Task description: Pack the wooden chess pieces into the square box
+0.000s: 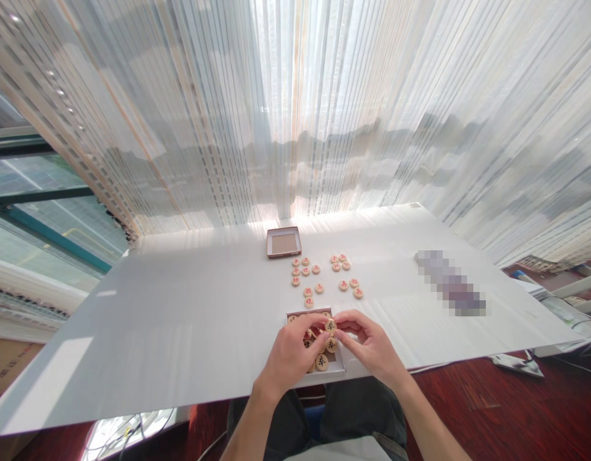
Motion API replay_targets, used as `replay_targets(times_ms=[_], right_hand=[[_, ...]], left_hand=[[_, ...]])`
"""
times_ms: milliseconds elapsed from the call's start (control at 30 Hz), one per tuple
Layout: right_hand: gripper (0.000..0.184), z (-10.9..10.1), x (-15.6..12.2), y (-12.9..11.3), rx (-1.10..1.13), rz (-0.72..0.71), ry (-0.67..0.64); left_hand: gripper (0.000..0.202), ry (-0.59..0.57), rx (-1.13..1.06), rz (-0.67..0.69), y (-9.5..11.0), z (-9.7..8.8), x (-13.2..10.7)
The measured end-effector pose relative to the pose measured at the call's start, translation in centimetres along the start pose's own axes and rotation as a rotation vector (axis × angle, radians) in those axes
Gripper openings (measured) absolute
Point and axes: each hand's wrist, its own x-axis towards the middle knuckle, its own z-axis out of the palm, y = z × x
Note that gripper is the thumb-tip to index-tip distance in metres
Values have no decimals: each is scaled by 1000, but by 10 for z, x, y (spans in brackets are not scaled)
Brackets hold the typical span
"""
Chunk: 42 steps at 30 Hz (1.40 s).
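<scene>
Both my hands hover over a small open box (340, 366) at the near edge of a white table (189, 320). Inside the box lie several round wooden game pieces with dark characters, such as one piece (322, 362). My left hand (290, 352) and my right hand (367, 342) meet at one round piece (330, 326), which they pinch together between their fingertips above the box. Farther out on the table lie several more round pieces with red characters (324, 275), spread in loose groups.
The box's lid (283, 242) lies upside down beyond the loose pieces. A blurred flat object (451, 283) rests at the table's right. Sheer curtains hang behind the table. A red-brown floor and cables show at the right, and my legs are below the table edge.
</scene>
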Motion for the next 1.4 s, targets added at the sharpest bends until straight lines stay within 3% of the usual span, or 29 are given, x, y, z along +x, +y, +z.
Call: replay_targets(times_ms=[467,1400], right_hand=[[21,-1,0,-3,-77,-5,-9],[27,1,-2,-11,-135,69,-13]], left_hand=[[13,-7,8,-21,6,1,4],[20,21,11,-12,7,1,4]])
